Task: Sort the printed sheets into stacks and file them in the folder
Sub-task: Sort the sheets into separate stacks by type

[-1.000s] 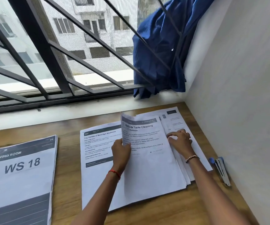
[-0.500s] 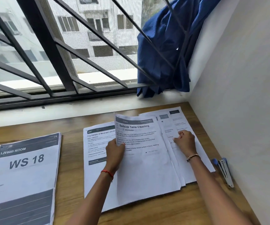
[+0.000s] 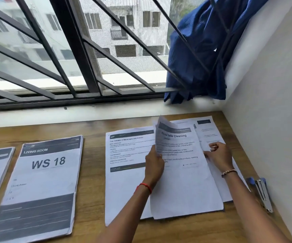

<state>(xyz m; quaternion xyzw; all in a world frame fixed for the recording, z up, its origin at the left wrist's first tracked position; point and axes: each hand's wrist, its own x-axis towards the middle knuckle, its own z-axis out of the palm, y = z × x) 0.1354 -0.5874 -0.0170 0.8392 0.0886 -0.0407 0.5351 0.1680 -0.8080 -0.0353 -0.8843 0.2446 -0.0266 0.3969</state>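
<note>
The brown wood-grain surface [image 3: 92, 225] carried everything, butted against a white wall at three o'clock. At nine o'clock lay the thick stack of printed sheets with the dark-banded "WS 18" cover [image 3: 41, 181], squared and flat; being many sheets deep, it would likely feel heavy and need lifting from both long edges.

Near the middle lay the single white "Tray Delivery" sheet [image 3: 124, 181], flat on the wood. Overlapping its three o'clock edge was the white "Bedside Table Cleaning" sheet [image 3: 185, 172], on top of a loose, fanned pile of white printed sheets [image 3: 210, 130]. Its twelve o'clock corner curled up off the pile, so it looked thin, light and floppy, apt to crease or slide over the sheets below.

The left hand [image 3: 155, 165] pinched that sheet's nine o'clock edge about halfway up. The right hand [image 3: 219, 155] sat with curled fingers at its three o'clock edge, but whether it gripped the sheet or only pressed on the pile could not be told. A hold on both side edges, kept taut, seemed the safest way to carry it.

A small blue-and-metal stapler [image 3: 263, 193] lay by the wall at four o'clock. No folder was in view.
</note>
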